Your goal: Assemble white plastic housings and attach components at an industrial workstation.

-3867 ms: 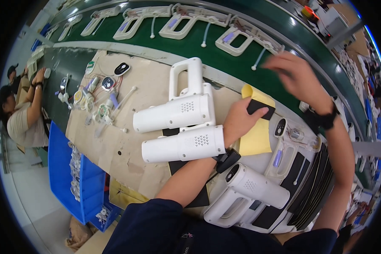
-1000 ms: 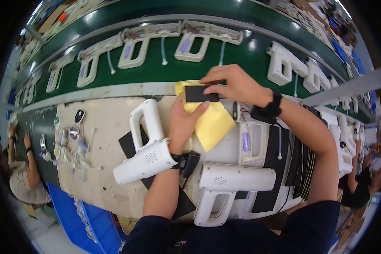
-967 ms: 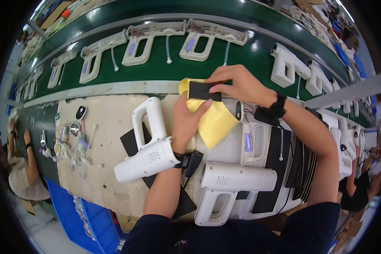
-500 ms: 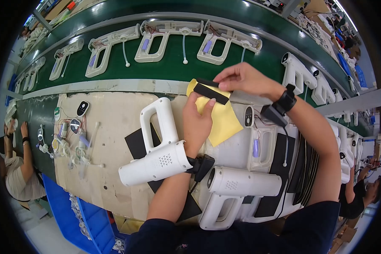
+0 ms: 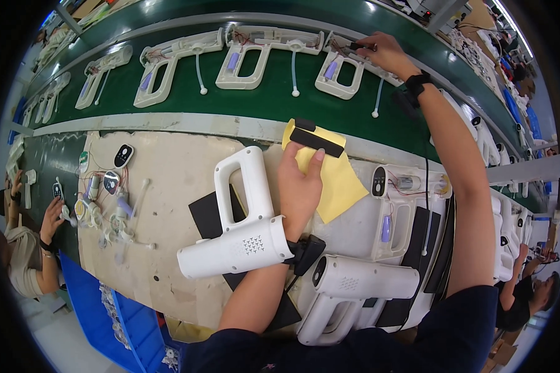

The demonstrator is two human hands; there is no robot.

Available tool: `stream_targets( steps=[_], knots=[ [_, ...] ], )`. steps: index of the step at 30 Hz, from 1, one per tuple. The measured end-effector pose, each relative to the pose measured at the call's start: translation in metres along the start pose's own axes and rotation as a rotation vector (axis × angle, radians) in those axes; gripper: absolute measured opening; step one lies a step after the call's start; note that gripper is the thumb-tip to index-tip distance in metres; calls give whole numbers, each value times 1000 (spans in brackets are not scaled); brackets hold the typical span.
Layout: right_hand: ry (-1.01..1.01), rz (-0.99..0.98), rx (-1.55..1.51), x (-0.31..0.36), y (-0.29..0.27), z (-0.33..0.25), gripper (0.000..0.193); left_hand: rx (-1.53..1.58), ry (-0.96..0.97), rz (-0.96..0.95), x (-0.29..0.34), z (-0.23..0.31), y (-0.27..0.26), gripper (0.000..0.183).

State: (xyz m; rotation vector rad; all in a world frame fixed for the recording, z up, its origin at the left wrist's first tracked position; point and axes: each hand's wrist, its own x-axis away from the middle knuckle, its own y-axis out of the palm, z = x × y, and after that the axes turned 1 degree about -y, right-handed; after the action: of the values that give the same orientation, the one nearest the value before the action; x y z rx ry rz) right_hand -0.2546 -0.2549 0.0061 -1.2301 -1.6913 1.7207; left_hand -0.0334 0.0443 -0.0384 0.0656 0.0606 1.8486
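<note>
Reaching away from the yellow sheet, where it pinched the black strip half a second ago, the right hand (image 5: 386,55) is now out over the green conveyor belt (image 5: 261,102), its fingertips closed on a small dark part at the top of an open white housing half (image 5: 345,65) riding on the belt; what exactly they grip is too small to tell. The left hand (image 5: 298,186) stays on the bench, fingers together and pressed flat on the yellow sheet (image 5: 339,186), with the thumb touching the black foam strip (image 5: 316,142) that lies across the sheet's upper edge, close to the belt.

Just beside the left wrist lies an assembled white gun-shaped casing (image 5: 236,242), handle pointing up; a second casing (image 5: 354,286) lies nearer the body. Black pads (image 5: 429,248) and another open housing (image 5: 404,205) crowd the right side of the bench.

My judgement: the belt carries the housings sideways, so a stretched arm could tug a loose wire or tube. The strip, held only by the thumb, could slide off toward the belt.
</note>
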Motion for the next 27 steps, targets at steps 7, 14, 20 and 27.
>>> stream_targets(
  steps=[7, 14, 20, 27],
  knots=[
    [-182, -103, -407, 23, -17, -67, 37, -22, 14, 14, 0, -2, -1, 23],
    [-71, -279, -632, 27, -4, -88, 39, -1, 82, 33, -2, -4, -1, 22],
    [-349, -82, -353, 19, -39, -128, 39, -36, 22, 27, 0, -2, -1, 23],
    [-919, -501, -233, 118, -51, -315, 30, -131, -159, -77, 15, 6, -12, 42]
  ],
)
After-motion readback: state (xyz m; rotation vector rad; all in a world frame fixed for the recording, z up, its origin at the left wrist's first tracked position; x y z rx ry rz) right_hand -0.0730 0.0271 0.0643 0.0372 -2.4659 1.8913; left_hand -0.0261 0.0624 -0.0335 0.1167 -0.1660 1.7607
